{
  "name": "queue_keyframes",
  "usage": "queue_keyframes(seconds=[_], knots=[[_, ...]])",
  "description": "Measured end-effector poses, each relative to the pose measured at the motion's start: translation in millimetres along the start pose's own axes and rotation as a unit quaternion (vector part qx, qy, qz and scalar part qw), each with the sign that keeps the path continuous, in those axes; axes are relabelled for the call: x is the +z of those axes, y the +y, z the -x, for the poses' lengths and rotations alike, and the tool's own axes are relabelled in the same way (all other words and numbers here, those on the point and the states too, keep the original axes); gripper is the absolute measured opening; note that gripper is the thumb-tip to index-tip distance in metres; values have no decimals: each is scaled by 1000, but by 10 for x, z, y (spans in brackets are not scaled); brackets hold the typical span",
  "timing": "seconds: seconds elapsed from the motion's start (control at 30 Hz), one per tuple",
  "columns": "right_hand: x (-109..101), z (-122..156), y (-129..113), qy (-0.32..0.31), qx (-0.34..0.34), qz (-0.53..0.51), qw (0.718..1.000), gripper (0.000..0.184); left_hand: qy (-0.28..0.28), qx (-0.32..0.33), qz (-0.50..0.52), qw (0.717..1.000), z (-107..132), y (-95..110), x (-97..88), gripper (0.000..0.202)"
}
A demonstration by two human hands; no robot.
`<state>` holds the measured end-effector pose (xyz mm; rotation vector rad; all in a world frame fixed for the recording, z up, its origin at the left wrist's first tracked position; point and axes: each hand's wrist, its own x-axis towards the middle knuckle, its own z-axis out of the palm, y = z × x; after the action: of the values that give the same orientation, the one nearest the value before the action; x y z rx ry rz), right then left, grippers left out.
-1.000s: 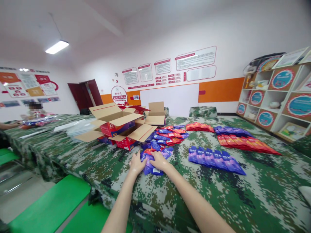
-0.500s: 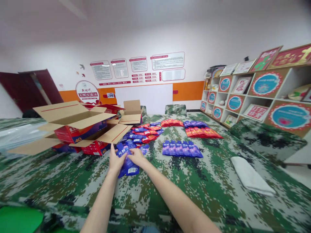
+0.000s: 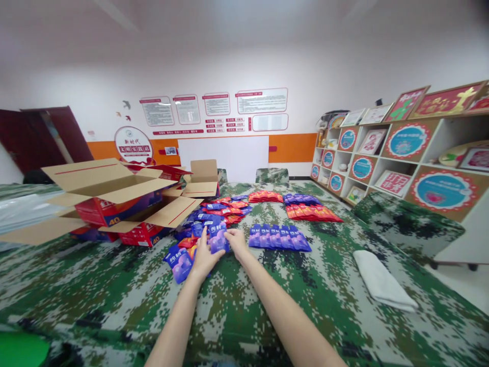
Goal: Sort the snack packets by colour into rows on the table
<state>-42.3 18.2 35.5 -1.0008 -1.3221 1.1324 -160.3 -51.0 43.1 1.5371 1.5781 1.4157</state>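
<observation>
The biggest thing before me is the desk [image 3: 237,306], its camouflage cloth spread wide; I take my bearings from the open cartons [image 3: 118,211] stacked on it, flaps splayed. Two bare forearms stretch forward to the right of the cartons, the left [image 3: 179,311] and the right [image 3: 281,303] converging toward the wrists; nearer the body they pass out of my sight. Just right of the cartons spreads a loose heap of red and purple pouches [image 3: 227,208]. Farther right of the cartons lie a near purple row [image 3: 280,238] and, behind it, more purple and red rows [image 3: 313,212]. A folded white cloth [image 3: 384,280] lies farthest right of the cartons.

The hands are close together, right of the cartons. The left hand [image 3: 204,258] is half open, thumb along the lower edge of a purple pouch [image 3: 218,238] and a finger up its left side. The right hand [image 3: 237,242] is curled in, fingertips gripping the same pouch's right edge. The left hand hides part of the heap, and I can't tell whether the held pouch touches those beneath.
</observation>
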Motion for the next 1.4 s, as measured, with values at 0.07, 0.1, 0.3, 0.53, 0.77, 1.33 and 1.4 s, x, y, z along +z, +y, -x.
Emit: queue_keyframes(seconds=[0.07, 0.1, 0.3, 0.53, 0.77, 1.33, 1.4], knots=[[-172, -16, -1, 5, -1, 26, 1000, 21, -21, 47, -59, 997, 8, 28, 107, 94], [-260, -21, -6, 4, -3, 42, 999, 22, -36, 73, -84, 993, 7, 43, 165, 90], [-828, -10, -109, 45, -53, 240, 968, 42, -84, 109, -154, 978, 9, 182, 594, 65], [-1394, 29, -143, 68, -88, 437, 893, 40, -115, 160, -128, 972, -63, 287, 1122, 61], [-1610, 0, 10, 77, -88, 535, 837, 32, -132, 132, -145, 972, -121, 262, 1353, 61], [-1586, -58, 111, 57, -117, 601, 789, 32, -171, 107, -265, 943, -134, 271, 1333, 51], [-1580, -50, 89, 52, -116, 608, 783, 32, -174, 117, -264, 941, -108, 280, 1321, 49]])
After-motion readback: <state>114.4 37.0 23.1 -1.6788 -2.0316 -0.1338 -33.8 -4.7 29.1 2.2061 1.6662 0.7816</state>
